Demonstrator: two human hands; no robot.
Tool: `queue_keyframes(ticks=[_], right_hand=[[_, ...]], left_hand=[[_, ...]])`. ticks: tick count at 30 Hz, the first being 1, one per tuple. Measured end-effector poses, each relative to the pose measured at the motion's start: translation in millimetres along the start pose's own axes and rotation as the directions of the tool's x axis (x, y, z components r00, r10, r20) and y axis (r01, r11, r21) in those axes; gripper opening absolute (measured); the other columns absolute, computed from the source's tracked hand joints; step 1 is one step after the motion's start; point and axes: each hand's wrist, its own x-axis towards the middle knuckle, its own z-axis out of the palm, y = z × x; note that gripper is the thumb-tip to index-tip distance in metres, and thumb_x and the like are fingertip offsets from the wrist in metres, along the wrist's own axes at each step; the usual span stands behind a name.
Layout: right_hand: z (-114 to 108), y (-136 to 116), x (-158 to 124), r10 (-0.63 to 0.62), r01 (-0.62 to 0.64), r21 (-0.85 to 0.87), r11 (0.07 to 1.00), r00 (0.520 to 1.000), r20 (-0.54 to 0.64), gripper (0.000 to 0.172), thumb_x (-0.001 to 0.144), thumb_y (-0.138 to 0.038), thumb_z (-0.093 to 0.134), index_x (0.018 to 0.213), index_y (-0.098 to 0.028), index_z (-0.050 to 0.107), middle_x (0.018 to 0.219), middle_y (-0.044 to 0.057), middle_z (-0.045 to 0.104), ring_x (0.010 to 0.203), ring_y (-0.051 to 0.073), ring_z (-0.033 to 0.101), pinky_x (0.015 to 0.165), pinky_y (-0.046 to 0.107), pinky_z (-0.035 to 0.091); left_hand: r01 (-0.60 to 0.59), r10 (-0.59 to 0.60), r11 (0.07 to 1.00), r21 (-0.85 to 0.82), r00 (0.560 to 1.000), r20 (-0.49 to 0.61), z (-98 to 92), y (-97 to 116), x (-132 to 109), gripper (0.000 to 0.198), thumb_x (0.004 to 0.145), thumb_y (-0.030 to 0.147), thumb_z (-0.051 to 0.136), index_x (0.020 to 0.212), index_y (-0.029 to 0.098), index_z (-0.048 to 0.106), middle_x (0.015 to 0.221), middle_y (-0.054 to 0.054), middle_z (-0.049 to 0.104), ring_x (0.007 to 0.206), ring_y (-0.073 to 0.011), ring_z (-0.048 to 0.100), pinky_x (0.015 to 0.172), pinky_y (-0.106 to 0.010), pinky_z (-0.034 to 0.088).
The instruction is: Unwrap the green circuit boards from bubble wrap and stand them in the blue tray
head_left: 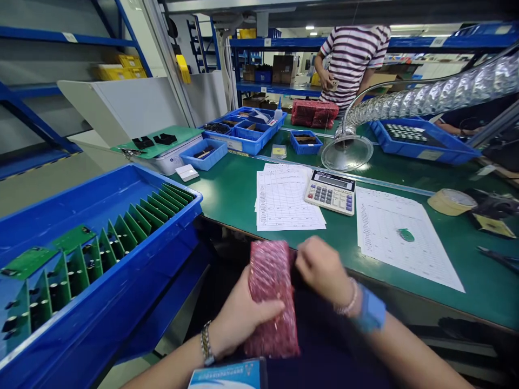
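Note:
A flat package in pink-red bubble wrap [271, 281] is held upright over my lap, in front of the bench edge. My left hand [247, 308] grips it from the left side, thumb lying across its front. Just right of the package's upper part, my right hand [320, 267] has its fingers curled together, slightly blurred; whether it pinches the wrap's edge cannot be made out. A blue-and-white badge card [227, 375] hangs below the package.
To the left, a blue bin [133, 173] holds several green circuit boards. On the green bench [227, 200] lie printed sheets [284, 210], a calculator [330, 192], tape [452, 201] and pliers [500, 259]. A fume duct [425, 92] arches above; a person [357, 65] stands behind.

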Motion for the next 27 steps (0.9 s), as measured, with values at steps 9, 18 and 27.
queue_keyframes(ticks=[9, 18, 27], right_hand=[[-15, -16, -7, -0.259, 0.241, 0.113, 0.964, 0.948, 0.184, 0.024, 0.085, -0.009, 0.045, 0.107, -0.012, 0.053, 0.092, 0.011, 0.063, 0.085, 0.019, 0.058, 0.075, 0.035, 0.053], [-7, -22, -1, -0.415, 0.443, -0.031, 0.896, 0.862, 0.291, 0.032, 0.087, -0.01, 0.03, 0.096, -0.003, 0.06, 0.085, 0.016, 0.063, 0.079, 0.023, 0.058, 0.066, 0.036, 0.053], [4, -18, -6, -0.36, 0.408, -0.015, 0.913, 0.821, 0.444, 0.021, 0.084, -0.012, 0.038, 0.07, -0.013, 0.054, 0.067, 0.007, 0.053, 0.06, 0.018, 0.045, 0.054, 0.031, 0.041]], left_hand=[[-0.111, 0.126, 0.988, 0.11, 0.983, -0.133, -4.7, 9, 5, 0.063, 0.069, 0.027, 0.07, 0.124, 0.021, 0.038, 0.122, -0.008, 0.054, 0.109, -0.0224, 0.052, 0.094, -0.036, 0.039], [-0.083, 0.103, 0.985, 0.154, 0.986, -0.128, -5.3, 5, 6, 0.057, 0.07, 0.025, 0.068, 0.119, 0.019, 0.039, 0.119, -0.009, 0.055, 0.105, -0.0215, 0.054, 0.092, -0.035, 0.041], [-0.068, 0.117, 0.94, 0.335, 0.985, -0.129, -5.0, 2, 9, 0.059, 0.068, 0.022, 0.068, 0.119, 0.018, 0.038, 0.115, -0.008, 0.056, 0.103, -0.0189, 0.054, 0.093, -0.033, 0.041]])
